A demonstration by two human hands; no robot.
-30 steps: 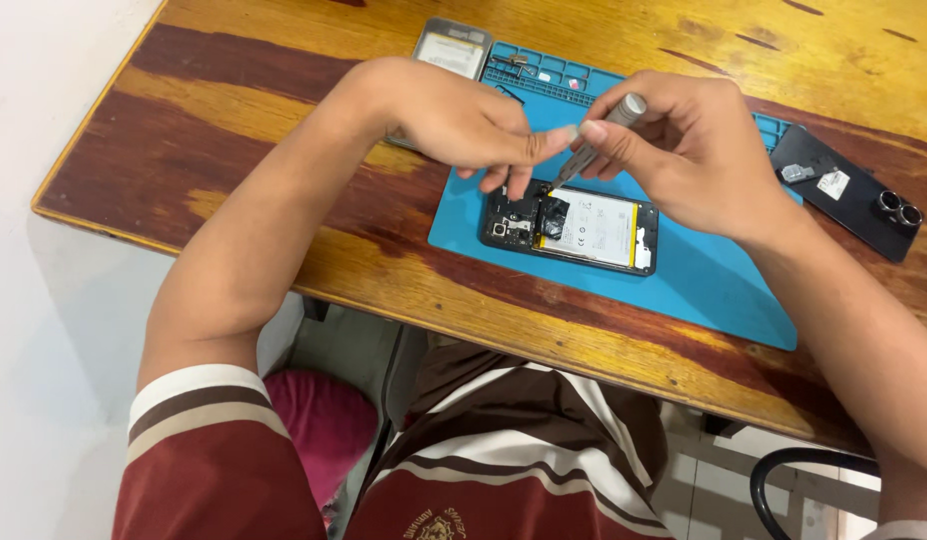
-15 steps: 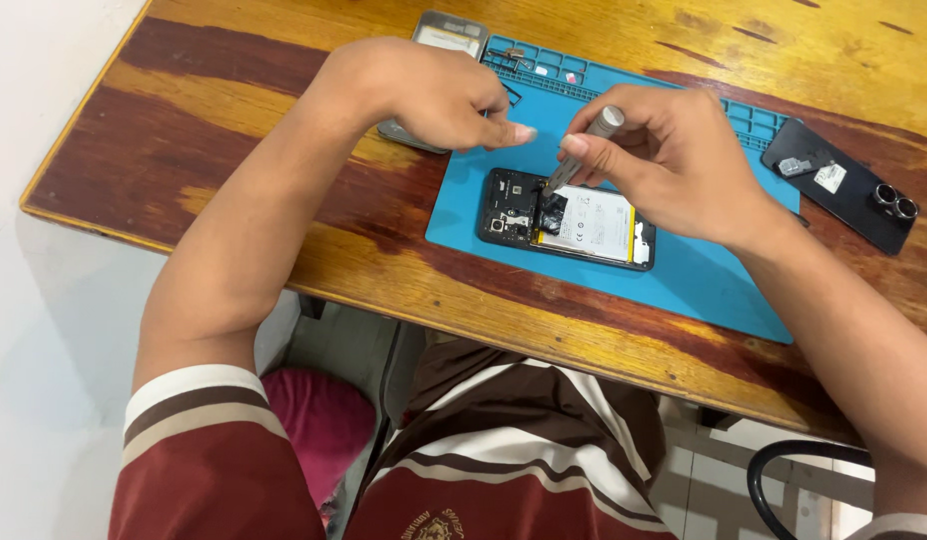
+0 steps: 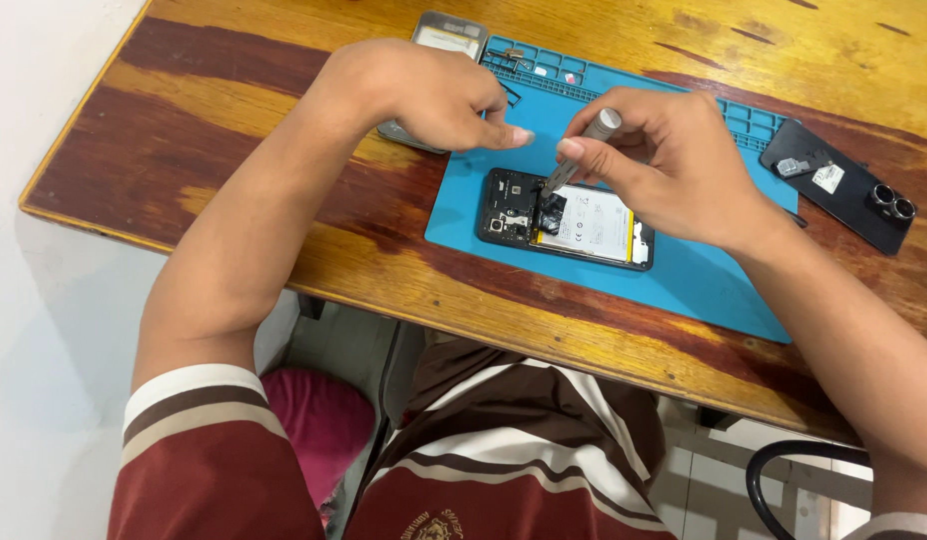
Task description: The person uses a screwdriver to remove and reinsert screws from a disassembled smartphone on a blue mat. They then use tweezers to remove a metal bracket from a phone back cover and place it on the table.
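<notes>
An opened black phone (image 3: 504, 212) with a white battery (image 3: 596, 220) lies on a blue work mat (image 3: 684, 285). My right hand (image 3: 674, 165) grips a slim grey screwdriver (image 3: 586, 145) and holds it tilted, with the tip down on the phone's upper part, next to the battery. My left hand (image 3: 424, 95) hovers just above and left of the phone with thumb and fingers pinched together. Whether something tiny sits between them cannot be told.
A black back cover (image 3: 834, 190) with camera rings lies at the mat's right edge. A grey flat device (image 3: 449, 35) rests partly under my left hand. Small parts sit in the mat's compartments (image 3: 544, 65). The wooden table's (image 3: 214, 130) edge runs near my lap.
My left hand has lifted off the phone and drawn back to the left, fingers pinched. My right hand keeps the screwdriver on the phone.
</notes>
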